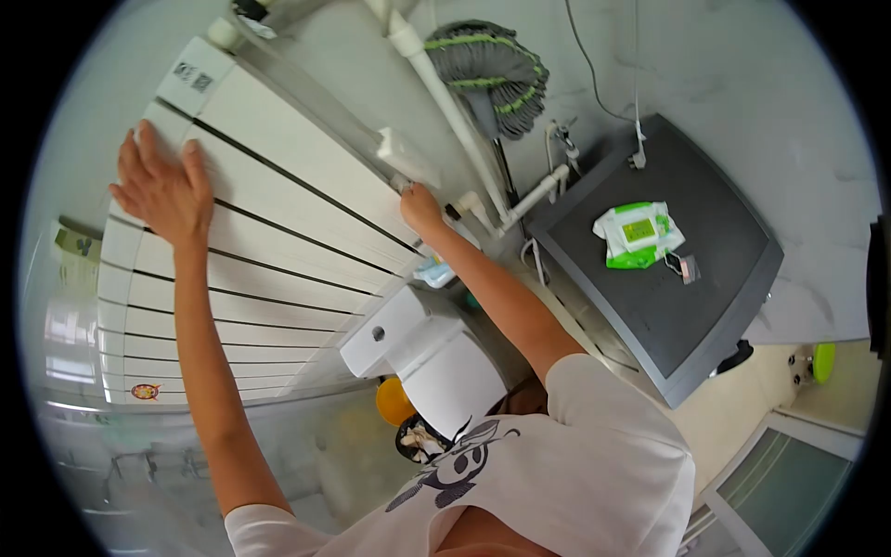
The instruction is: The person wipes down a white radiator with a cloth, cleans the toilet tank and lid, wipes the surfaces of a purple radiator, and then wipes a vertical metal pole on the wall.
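Note:
A white slatted radiator with dark gaps between its panels fills the left side of the head view. My left hand lies on its front face near the left edge, fingers spread, holding nothing. At the radiator's right edge, my right hand is closed, its fingers bent round a small pale thing I cannot make out. Just above that hand is a white box-like piece beside the edge. The right fingertips are partly hidden.
A white toilet stands below, beside an orange bucket and a bin. A grey mop hangs by white pipes. On the right, a wet-wipes pack lies on a grey-topped appliance.

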Action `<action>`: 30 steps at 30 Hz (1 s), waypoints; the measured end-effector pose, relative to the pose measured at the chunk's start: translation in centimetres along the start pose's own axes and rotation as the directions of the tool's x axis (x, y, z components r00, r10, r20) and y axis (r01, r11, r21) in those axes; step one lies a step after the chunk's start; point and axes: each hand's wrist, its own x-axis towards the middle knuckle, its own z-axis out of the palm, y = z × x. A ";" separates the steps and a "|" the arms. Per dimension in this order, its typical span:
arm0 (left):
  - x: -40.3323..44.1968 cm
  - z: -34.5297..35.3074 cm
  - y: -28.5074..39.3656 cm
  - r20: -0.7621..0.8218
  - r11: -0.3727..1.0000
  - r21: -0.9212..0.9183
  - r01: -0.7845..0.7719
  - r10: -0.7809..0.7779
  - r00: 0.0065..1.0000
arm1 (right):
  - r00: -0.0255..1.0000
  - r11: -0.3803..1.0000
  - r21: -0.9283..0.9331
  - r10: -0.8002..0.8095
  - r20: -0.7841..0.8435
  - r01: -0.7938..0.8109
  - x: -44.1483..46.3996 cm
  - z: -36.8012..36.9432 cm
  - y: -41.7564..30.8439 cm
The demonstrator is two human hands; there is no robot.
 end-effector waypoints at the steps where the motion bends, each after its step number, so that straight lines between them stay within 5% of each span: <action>1: 0.0 -0.1 0.0 0.003 1.000 0.007 -0.005 0.005 1.000 | 0.996 0.996 -0.025 -0.085 -0.016 0.085 0.1 -0.1 -2.0; 4: 0.0 -0.3 0.3 0.017 1.000 -0.005 0.018 -0.017 1.000 | 1.000 0.993 0.113 -0.010 -0.020 0.012 0.0 -0.6 -8.9; 10: 0.0 -0.7 0.5 0.051 0.999 -0.005 0.053 -0.053 0.997 | 0.951 0.913 0.276 -0.310 -0.013 0.301 -0.7 -3.7 -24.7; 13: 0.0 -0.7 0.5 0.062 0.998 -0.007 0.070 -0.070 0.996 | 0.927 0.847 0.421 -0.373 0.036 0.325 0.3 -4.8 -30.3; 20: 0.0 -1.0 0.5 0.056 0.995 -0.042 0.090 -0.087 0.995 | 0.861 0.692 0.515 -0.443 -0.251 0.506 -2.0 -4.9 -28.6; 23: -0.1 -0.9 0.5 0.039 0.996 -0.042 0.080 -0.079 0.996 | 0.873 0.636 0.599 -0.342 -0.347 0.487 -4.7 -7.5 -27.1; 26: -0.1 -0.9 0.6 0.026 0.996 -0.031 0.083 -0.082 0.996 | 0.722 0.582 0.441 -0.443 -0.532 0.683 -1.2 -9.9 -26.1; 29: 0.0 -0.7 0.7 0.015 0.996 -0.030 0.081 -0.081 0.997 | 0.262 0.449 -0.111 -0.685 -0.680 0.886 2.7 -12.0 -29.4; 30: 0.0 -0.7 0.7 0.013 0.996 -0.030 0.080 -0.080 0.997 | 0.195 0.414 -0.234 -0.763 -0.616 0.880 4.5 -12.1 -29.7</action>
